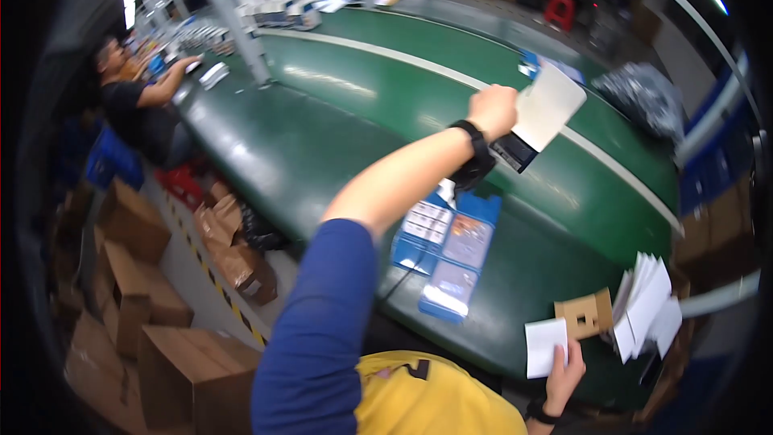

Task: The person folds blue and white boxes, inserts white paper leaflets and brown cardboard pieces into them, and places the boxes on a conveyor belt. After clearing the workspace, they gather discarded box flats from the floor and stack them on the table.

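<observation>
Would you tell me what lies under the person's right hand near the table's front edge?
The right hand rests on a white sheet lying on the green table, beside a brown cardboard piece. Whatever lies beneath the sheet is covered.

On the green belt lie three blue packages [448,251], one cardboard insert [585,314], one stack of white cards [646,306] and one grey bag [642,94]. Two people are visible.

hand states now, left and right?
Left hand: closed, holding a white card over the belt.
Right hand: open, resting on a white sheet.
</observation>
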Available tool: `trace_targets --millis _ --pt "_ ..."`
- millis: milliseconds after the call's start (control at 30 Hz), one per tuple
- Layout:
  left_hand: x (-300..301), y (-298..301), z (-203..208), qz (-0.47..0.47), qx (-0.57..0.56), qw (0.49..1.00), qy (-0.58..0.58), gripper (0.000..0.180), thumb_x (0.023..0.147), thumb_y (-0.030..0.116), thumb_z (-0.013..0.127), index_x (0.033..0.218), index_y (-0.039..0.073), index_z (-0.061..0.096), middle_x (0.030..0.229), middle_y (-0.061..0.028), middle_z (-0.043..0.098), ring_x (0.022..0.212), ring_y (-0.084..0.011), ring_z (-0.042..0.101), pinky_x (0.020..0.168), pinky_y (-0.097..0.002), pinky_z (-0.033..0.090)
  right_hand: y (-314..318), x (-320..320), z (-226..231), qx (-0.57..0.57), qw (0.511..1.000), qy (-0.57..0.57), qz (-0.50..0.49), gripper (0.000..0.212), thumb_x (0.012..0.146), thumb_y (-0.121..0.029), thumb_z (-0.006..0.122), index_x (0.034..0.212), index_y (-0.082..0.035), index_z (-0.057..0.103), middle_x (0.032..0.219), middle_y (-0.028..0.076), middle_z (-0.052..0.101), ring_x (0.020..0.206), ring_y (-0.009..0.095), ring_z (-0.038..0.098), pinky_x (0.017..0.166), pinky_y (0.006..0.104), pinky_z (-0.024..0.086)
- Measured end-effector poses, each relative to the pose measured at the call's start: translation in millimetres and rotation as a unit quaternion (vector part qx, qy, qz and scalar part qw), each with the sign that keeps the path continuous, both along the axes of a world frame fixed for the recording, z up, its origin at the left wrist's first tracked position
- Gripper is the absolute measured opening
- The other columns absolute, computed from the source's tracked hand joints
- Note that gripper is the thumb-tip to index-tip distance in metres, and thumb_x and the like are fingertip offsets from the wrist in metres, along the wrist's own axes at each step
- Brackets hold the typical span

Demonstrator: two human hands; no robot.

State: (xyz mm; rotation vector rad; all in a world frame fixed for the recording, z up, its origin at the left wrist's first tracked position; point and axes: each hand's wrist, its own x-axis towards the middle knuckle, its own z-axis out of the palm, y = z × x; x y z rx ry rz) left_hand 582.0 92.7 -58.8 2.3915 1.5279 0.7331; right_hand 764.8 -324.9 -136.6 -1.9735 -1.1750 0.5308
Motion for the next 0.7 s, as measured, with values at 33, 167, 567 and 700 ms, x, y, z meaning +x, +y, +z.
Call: trace_targets --millis 33,167,567,700 --pt "-3.4 22.4 -10.1 0.029 0.0 0.999 0.014 0.017 0.074 0.009 0.053 0.081 0.002 0.067 0.086 -0.0218 0.065 0.086 -0.0363 0.064 0.074 -0.0449 0.051 -1.0 3.6 -2.4 -0.009 1.0 -0.001 0.004 0.02 0.087 -0.009 0.054 0.1 0.006 0.055 0.087 0.016 0.064 0.082 0.022 0.062 0.076 0.0333 0.047" --pt "-27.5 75.1 -59.7 0.103 -0.05 0.993 -0.003 0.018 0.074 0.012 0.058 0.088 0.003 0.065 0.093 -0.0213 0.064 0.09 -0.0339 0.063 0.076 -0.0436 0.051 12.0 5.1 30.3 -0.048 0.991 0.103 -0.064 0.024 0.091 -0.012 0.054 0.103 0.009 0.056 0.095 0.013 0.061 0.086 0.019 0.057 0.079 0.0295 0.046" --pt "-93.2 -12.1 -24.9 -0.12 0.018 0.993 -0.001 0.037 0.076 0.033 0.067 0.101 0.007 0.06 0.089 -0.0132 0.063 0.082 -0.028 0.061 0.071 -0.0383 0.049 60.8 6.3 13.9 0.202 0.945 0.238 -0.094 0.048 0.09 -0.002 0.048 0.136 0.001 0.032 0.12 0.015 0.054 0.107 0.019 0.053 0.093 0.0288 0.039" --pt "-104.4 -87.4 -17.1 -0.288 -0.136 0.942 0.103 0.037 0.074 0.028 0.069 0.103 0.008 0.06 0.088 -0.0135 0.063 0.081 -0.0295 0.062 0.07 -0.0382 0.049 48.8 3.6 13.3 0.293 0.896 0.292 -0.161 0.047 0.09 -0.002 0.051 0.134 0.001 0.035 0.116 0.015 0.056 0.104 0.018 0.055 0.092 0.0289 0.042"
